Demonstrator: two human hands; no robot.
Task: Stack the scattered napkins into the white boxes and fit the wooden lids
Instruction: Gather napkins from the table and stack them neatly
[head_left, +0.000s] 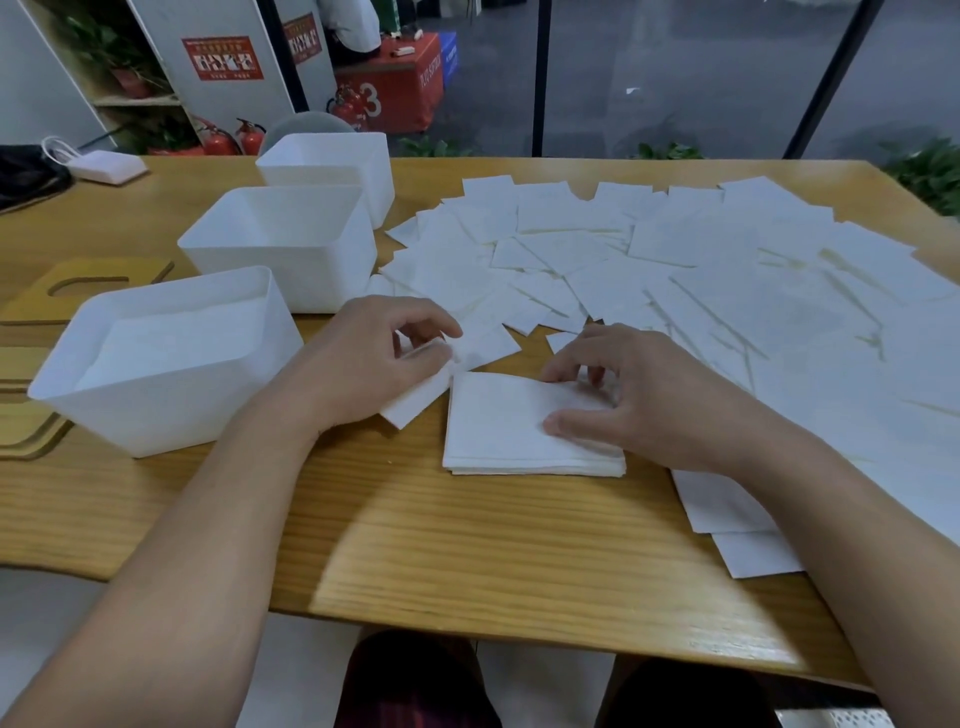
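The left hand (371, 358) has its grip closed on 1 thin white napkin (415, 397): the thumb and the curled fingers pinch its upper edge, and the sheet hangs tilted, its lower corner just beside the stack. The right hand (631, 397) rests on a small neat stack of napkins (498, 431) in the middle of the tabletop (467, 545). Its fingers are bent, the thumb presses the near part of the top sheet and the fingertips touch the far edge; this grip is not clamped around the stack.

The napkins are square, flat, soft paper. Many more scattered napkins (675, 260) lie overlapping across the right half of the wooden, grained tabletop.

At the left stand 3 white boxes of smooth matte plastic with rounded corners. The nearest box (156, 410) holds a white pile inside; the middle box (291, 265) and the far box (332, 161) stand behind it. Flat wooden lids (31, 431) with an oval slot lie beside the boxes.
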